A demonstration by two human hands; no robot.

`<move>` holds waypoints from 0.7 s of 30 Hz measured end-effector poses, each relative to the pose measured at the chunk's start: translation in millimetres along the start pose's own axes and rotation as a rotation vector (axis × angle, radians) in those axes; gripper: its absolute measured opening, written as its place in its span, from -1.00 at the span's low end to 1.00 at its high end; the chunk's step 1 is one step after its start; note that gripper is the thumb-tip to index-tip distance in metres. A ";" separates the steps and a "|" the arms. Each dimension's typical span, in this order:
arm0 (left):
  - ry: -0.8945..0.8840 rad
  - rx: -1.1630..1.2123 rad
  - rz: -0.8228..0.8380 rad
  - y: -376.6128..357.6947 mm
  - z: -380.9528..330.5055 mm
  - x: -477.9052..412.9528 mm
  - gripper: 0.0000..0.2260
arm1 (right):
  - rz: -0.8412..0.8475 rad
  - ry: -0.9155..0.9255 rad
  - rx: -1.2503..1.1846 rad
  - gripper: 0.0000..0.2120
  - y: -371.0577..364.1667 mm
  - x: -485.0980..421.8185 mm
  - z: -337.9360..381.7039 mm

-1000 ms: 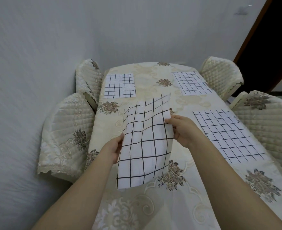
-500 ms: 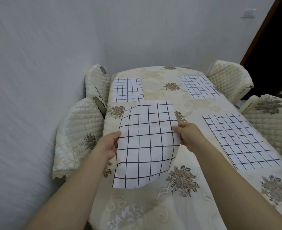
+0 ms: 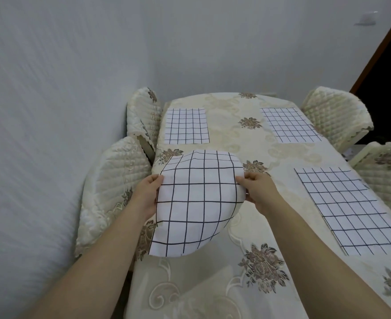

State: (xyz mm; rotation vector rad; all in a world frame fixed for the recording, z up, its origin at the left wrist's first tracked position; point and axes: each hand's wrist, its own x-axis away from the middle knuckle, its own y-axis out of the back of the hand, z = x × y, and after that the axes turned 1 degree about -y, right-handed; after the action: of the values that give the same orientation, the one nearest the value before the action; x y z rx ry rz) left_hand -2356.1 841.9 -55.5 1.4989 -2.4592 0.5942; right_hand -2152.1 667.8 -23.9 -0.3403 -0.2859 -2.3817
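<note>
Fingertips [image 3: 158, 179] of the left hand [image 3: 145, 196] pinch the left edge of a white cloth placemat printed with a black grid [image 3: 196, 203], the thumb on its upper face and the other fingers hidden beneath. The right hand [image 3: 261, 192] pinches the opposite edge in the same way. Held between the two hands, the placemat bulges upward and its corners droop toward the surface below; whether its far edge touches down cannot be told. It hangs over the near left part of a long table covered in a cream tablecloth with brown flower motifs [image 3: 224, 284]. Three matching grid placemats lie flat on that tablecloth, one at the far left [image 3: 186, 126], one at the far right [image 3: 290, 125] and one at the near right [image 3: 353, 210], all apart from the held one. Chairs in quilted cream covers stand along both long sides, two at the left [image 3: 114, 187] against the white wall [image 3: 51, 111] and two at the right [image 3: 334, 113]. A dark doorway with a brown frame [image 3: 378, 49] shows at the upper right.
</note>
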 end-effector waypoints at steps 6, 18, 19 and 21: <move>0.069 -0.029 -0.047 0.0 13.4 -28.0 -0.87 | -0.005 -0.016 0.102 -0.94 -4.1 -36.4 -6.7; 0.142 -0.169 -0.095 20.9 47.8 -62.5 -0.63 | 0.059 -0.113 0.273 -0.90 -27.2 -76.5 -69.4; 0.158 -0.191 -0.095 23.2 50.8 -63.7 -0.62 | 0.066 -0.120 0.283 -0.91 -29.7 -78.0 -74.9; 0.188 -0.241 -0.102 27.0 57.8 -65.6 -0.60 | 0.078 -0.145 0.296 -0.95 -35.0 -79.1 -84.8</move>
State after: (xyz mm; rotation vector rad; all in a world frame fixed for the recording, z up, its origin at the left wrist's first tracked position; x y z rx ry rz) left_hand -2347.4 880.3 -138.2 1.3954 -2.2091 0.3844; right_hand -2133.0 717.1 -132.9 -0.3768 -0.6721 -2.2010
